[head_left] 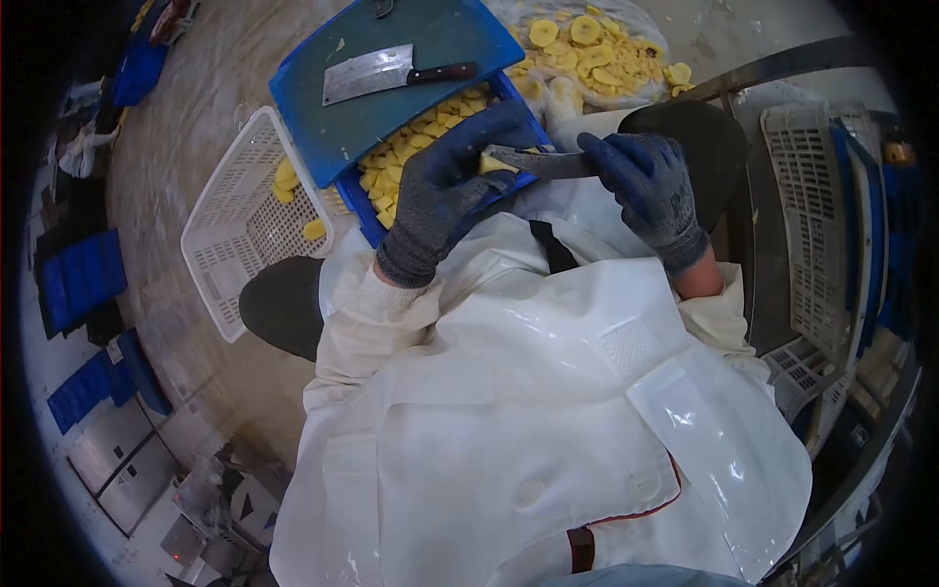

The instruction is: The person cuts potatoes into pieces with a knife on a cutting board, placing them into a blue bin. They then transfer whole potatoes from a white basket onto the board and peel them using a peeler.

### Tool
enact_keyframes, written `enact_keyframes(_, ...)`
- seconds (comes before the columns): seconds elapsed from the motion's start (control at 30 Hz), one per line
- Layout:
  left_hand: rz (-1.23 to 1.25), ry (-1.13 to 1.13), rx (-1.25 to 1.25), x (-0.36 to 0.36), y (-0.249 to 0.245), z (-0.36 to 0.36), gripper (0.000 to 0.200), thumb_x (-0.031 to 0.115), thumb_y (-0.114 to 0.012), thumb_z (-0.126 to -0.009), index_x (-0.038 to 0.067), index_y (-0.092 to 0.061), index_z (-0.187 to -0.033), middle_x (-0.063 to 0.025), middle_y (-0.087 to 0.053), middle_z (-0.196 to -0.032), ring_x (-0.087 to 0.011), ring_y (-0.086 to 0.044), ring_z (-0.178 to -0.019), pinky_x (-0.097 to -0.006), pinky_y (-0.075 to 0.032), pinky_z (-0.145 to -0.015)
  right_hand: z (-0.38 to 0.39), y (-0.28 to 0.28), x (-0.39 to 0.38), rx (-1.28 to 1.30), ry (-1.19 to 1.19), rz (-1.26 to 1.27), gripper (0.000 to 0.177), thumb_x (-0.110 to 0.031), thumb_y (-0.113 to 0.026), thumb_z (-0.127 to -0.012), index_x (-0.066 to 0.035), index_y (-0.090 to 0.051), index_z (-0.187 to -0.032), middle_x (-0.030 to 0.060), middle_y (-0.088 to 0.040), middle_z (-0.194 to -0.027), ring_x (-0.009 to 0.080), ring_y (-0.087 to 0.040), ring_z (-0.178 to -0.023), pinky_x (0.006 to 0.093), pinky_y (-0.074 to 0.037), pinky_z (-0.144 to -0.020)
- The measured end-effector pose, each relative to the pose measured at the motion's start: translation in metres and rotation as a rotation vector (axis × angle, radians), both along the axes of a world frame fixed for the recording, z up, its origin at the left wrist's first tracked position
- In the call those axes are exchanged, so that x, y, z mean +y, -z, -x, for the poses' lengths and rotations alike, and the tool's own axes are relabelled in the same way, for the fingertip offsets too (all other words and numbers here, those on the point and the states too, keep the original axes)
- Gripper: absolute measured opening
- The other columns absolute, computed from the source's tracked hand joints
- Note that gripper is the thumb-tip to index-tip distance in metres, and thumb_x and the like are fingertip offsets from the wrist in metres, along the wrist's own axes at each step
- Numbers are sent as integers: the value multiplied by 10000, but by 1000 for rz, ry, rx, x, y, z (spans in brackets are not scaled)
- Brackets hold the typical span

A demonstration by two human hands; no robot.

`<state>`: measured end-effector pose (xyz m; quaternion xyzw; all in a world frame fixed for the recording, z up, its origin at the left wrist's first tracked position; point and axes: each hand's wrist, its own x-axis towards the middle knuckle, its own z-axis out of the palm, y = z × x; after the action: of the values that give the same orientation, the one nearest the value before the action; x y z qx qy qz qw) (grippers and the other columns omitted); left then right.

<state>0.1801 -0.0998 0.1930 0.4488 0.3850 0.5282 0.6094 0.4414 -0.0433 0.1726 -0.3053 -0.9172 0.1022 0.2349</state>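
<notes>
My left hand, in a grey and blue work glove, is closed around a small yellow fruit piece. A knife with a dark, slightly curved blade is gripped in my gloved right hand. Its blade points left, and the tip end lies against the yellow piece. Below my left hand, a blue crate holds many cut yellow chunks. Across the crate rests a blue-green cutting board, bearing a cleaver with a dark handle.
Left of the crate, a white perforated basket contains several yellow pieces. Yellow slices and trimmings are heaped on clear plastic beyond the crate. More white crates stand on edge at right beside a metal rail. A white apron covers my lap.
</notes>
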Motion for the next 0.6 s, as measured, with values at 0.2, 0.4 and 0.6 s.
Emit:
enact_keyframes(0.2, 42, -11, 6, 4, -2, 1, 581, 2, -653, -795, -38, -471, -1346, -171, -515, -1351, -262, -559, -1190, -309, -560, -860, -8, -5, 7, 72, 31, 156, 699, -2, -665, -587, -135, -597, -1270, 86, -632, -1001, 300, -586, -912, 422, -439, -823)
enact_keyframes(0.4, -31, 17, -40, 8, 2, -2, 603, 129, -697, -823, -44, -460, -1350, -186, -513, -1353, -272, -550, -1208, -322, -563, -850, -13, -7, 5, 21, -50, 117, 709, -5, -673, -606, -150, -581, -1294, 74, -623, -1007, 295, -576, -925, 427, -431, -841)
enact_keyframes(0.6, -18, 29, -71, 6, 4, -3, 666, 200, -740, -809, -54, -450, -1353, -182, -510, -1359, -272, -554, -1202, -329, -559, -864, -8, 5, 3, -4, -64, 57, 726, -19, -674, -611, -154, -559, -1315, 65, -616, -1000, 287, -570, -926, 430, -426, -853)
